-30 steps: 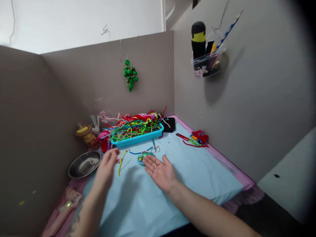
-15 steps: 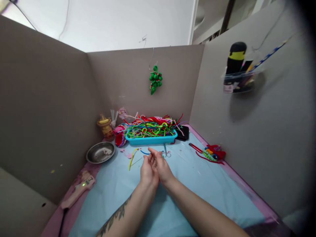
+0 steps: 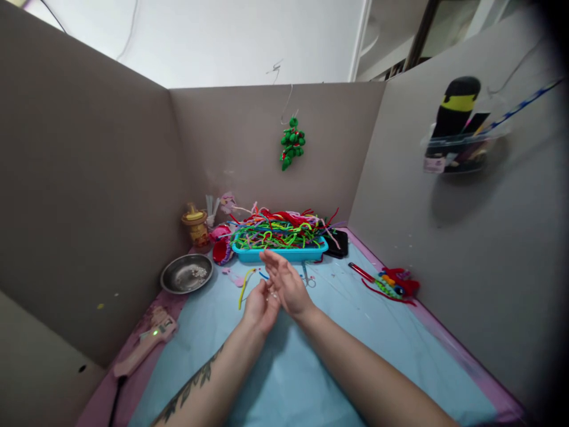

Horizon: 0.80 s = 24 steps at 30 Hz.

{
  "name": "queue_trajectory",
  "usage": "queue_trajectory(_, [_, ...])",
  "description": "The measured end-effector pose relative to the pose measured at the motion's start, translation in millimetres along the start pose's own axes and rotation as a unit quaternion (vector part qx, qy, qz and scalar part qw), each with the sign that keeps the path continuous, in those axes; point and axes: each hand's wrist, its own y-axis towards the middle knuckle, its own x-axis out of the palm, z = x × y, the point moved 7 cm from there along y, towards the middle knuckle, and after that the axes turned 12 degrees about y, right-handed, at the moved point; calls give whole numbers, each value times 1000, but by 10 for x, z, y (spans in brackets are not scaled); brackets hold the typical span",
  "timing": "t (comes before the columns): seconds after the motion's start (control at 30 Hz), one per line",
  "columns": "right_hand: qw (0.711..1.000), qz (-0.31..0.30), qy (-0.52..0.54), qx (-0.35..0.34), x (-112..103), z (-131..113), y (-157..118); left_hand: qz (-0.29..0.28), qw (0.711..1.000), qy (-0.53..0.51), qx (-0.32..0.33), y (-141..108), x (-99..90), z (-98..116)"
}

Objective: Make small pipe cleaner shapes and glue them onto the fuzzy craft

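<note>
My left hand (image 3: 262, 305) is cupped palm up over the blue cloth, with small whitish beads (image 3: 272, 293) in its palm. Against it, my right hand (image 3: 288, 287) stands tilted on its edge, fingers stretched out and palm facing the left one. To the left a metal bowl (image 3: 178, 277) holds more small whitish pieces. Beyond the hands lie a yellow pipe cleaner (image 3: 243, 290) and small scissors (image 3: 308, 277), the latter partly behind the right hand.
A blue tray (image 3: 284, 255) heaped with coloured pipe cleaners stands at the back. At left lies a pink glue gun (image 3: 144, 347); at right, a red cutter (image 3: 361, 272) and a colourful figure (image 3: 398, 283). Grey panels surround the table.
The hands have parted at the fingers, with the right fingers lifted and the left palm more exposed. The view has shifted, so the surroundings appear farther right.
</note>
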Motion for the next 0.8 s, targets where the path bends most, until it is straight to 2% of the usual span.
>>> queue_trajectory(0.13, [993, 59, -98, -21, -267, -210, -89, -56, 997, 22, -38, 14, -44, 45])
queue_trajectory(0.23, [981, 100, -162, -24, -490, -295, -174, -57, 996, 59, -43, 1, -81, 56])
queue_trajectory(0.33, [971, 106, -212, -21, -623, -302, -231, -41, 993, 102, -47, -2, -119, 20])
queue_trajectory(0.43, [965, 94, -245, -27, -653, -309, -254, -37, 987, 150, -34, -3, -148, -10])
queue_trajectory(0.57, [969, 85, -229, -33, -628, -339, -266, -73, 976, 207, 1, -35, -109, -23])
queue_trajectory(0.8, [963, 54, -260, -50, -600, -338, -282, -81, 972, 222, 2, -38, -92, -35])
